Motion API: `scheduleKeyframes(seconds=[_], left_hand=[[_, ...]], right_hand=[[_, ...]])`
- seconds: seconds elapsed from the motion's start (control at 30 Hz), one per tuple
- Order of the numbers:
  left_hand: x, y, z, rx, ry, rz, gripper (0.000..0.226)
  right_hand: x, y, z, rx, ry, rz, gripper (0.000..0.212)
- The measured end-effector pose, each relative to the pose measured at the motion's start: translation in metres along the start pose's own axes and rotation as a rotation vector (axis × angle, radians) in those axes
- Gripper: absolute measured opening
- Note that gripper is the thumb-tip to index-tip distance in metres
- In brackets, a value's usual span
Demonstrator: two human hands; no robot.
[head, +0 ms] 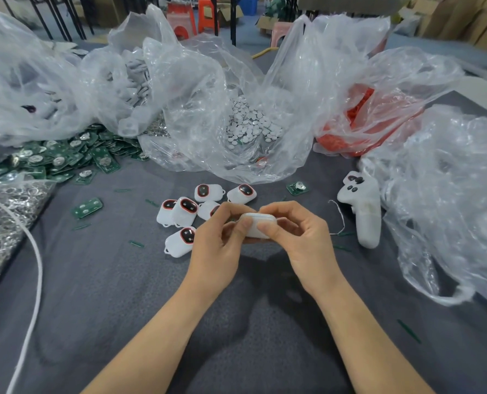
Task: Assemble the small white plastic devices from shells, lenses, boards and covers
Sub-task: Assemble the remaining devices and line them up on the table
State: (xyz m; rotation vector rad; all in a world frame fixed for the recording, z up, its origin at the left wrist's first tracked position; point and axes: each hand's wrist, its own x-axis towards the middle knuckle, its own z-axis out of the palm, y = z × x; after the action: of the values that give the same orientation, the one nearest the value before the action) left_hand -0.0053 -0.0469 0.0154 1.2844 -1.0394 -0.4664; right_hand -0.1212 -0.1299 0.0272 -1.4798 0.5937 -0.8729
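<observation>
White device [257, 226] pinched in both hands' grip

**Seven devices, two loose boards**

One white device [257, 224] is pinched between the left hand [219, 240] and the right hand [302, 237]. Six finished devices [185, 211] lie just beyond that grip and to its left. Two loose green boards [87, 207] lie one on each side of it, and one white controller [361, 206] lies to its right.

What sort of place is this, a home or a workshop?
Probably a small factory's hand-assembly bench: clear plastic bags of loose parts, a heap of green circuit boards, and finished white devices.
</observation>
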Motion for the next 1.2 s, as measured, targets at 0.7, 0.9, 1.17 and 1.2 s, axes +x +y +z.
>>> scheduleKeyframes(seconds=[0.7, 0.9, 1.17, 1.2], left_hand=[[0.0005, -0.0055, -0.0002, 0.184, 0.038, 0.074, 0.009], [0.0024, -0.0045, 0.0034, -0.148, 0.054, -0.141, 0.02], [0.001, -0.0014, 0.0023, 0.086, -0.012, -0.043, 0.025], [0.001, -0.001, 0.0019, 0.092, -0.014, -0.033, 0.022]], right_hand=[[-0.0067, -0.002, 0.0035, -0.257, 0.082, -0.202, 0.013], [-0.0052, -0.0001, 0.0044, -0.097, 0.086, -0.098, 0.026], [-0.0081, 0.0019, 0.0048, -0.194, 0.168, -0.184, 0.035], [-0.009, 0.002, 0.0055, -0.196, 0.167, -0.206, 0.036]])
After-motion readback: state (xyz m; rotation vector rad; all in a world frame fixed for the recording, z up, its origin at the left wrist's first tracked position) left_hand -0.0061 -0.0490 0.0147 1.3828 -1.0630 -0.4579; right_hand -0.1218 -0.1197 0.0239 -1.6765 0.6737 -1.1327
